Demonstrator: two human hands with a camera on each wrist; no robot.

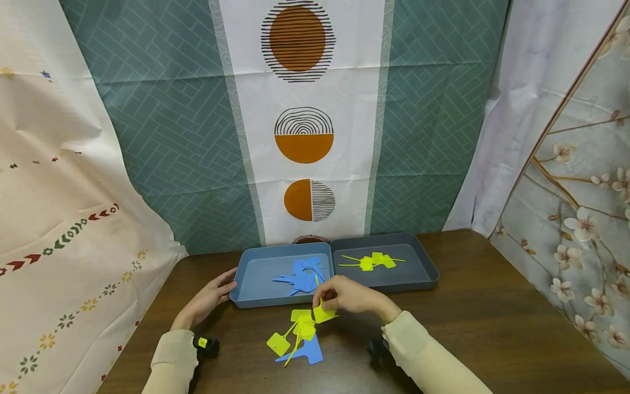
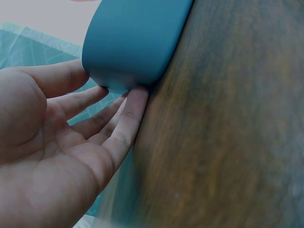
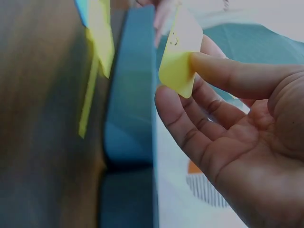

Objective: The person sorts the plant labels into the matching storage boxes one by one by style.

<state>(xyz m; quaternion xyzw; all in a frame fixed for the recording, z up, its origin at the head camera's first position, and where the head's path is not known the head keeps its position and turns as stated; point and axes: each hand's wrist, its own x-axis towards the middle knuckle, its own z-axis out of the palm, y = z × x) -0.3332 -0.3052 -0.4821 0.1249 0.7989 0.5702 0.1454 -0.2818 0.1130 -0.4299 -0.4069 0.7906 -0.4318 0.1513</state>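
Between thumb and fingers, my right hand (image 1: 351, 295) pinches a yellow plant label (image 3: 179, 71), just in front of the blue-grey tray (image 1: 256, 273). My left hand (image 1: 208, 298) touches that tray's left front corner, its fingers extended against the wall in the left wrist view. Several blue plant labels (image 1: 302, 279) lie in a heap inside this tray. On the table before it is a loose pile of yellow plant labels (image 1: 303, 325), with a blue plant label (image 1: 312, 350) partly under them. Several yellow labels (image 1: 376, 261) lie in the dark grey tray (image 1: 413, 262) on the right.
Both trays stand side by side at the back of the brown wooden table (image 1: 472, 306). A patterned green and white curtain (image 1: 315, 93) hangs behind them. More patterned cloth hangs at the left and right. Each wrist wears a small black device.
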